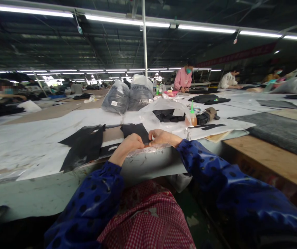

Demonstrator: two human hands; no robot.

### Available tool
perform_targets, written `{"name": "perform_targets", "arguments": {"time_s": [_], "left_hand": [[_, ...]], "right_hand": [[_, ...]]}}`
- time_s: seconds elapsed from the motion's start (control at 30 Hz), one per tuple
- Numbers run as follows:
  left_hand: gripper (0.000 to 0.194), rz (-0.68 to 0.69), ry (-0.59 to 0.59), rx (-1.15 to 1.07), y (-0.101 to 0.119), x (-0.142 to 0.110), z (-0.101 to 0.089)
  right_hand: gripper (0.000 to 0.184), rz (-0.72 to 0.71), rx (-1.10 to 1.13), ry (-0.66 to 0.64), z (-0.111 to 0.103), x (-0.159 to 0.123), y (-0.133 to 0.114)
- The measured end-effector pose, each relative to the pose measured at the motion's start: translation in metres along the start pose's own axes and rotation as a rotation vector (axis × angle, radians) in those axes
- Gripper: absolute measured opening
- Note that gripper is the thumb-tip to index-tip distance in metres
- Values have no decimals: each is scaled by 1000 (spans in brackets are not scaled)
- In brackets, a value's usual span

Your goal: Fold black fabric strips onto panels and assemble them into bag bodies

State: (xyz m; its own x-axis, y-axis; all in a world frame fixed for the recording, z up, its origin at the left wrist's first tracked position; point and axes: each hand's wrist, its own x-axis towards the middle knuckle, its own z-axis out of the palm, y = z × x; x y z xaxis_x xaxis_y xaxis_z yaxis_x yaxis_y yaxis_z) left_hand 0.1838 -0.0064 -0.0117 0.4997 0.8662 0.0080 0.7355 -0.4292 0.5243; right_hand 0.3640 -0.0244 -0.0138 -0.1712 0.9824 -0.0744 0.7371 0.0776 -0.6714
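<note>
Both hands meet at the near edge of a black fabric piece (136, 130) on the white-covered table. My left hand (131, 143) is closed, its fingertips down by the piece's near edge; what they pinch is hidden. My right hand (161, 137) has thumb and fingers pinched at the right corner of the same piece. Left of them lie larger black fabric pieces (84, 145), partly overlapping. A beige panel (113, 134) sits between the black pieces.
Two bulging plastic bags (140, 95) stand behind my hands. To the right are an open clear bag with black material (168, 115), a green-nozzled glue bottle (193, 117) and dark grey fabric (280, 133). A person in pink (182, 80) works across the table.
</note>
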Motion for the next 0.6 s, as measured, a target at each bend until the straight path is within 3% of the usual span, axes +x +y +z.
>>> {"name": "perform_targets", "arguments": {"time_s": [0.23,0.33,0.43,0.6], "left_hand": [[5,-15,-22,-28,5,-1,-2],[13,12,-27,-74,3,-4,-3],[17,67,-12,-140,-11,-12,-7],[26,208,356,-399,-48,-37,-4]], "right_hand": [[14,-87,-79,69,-20,7,1],[10,-210,105,-64,-6,10,-1],[12,-201,213,-202,9,16,1],[17,-185,203,-254,7,17,6]]}}
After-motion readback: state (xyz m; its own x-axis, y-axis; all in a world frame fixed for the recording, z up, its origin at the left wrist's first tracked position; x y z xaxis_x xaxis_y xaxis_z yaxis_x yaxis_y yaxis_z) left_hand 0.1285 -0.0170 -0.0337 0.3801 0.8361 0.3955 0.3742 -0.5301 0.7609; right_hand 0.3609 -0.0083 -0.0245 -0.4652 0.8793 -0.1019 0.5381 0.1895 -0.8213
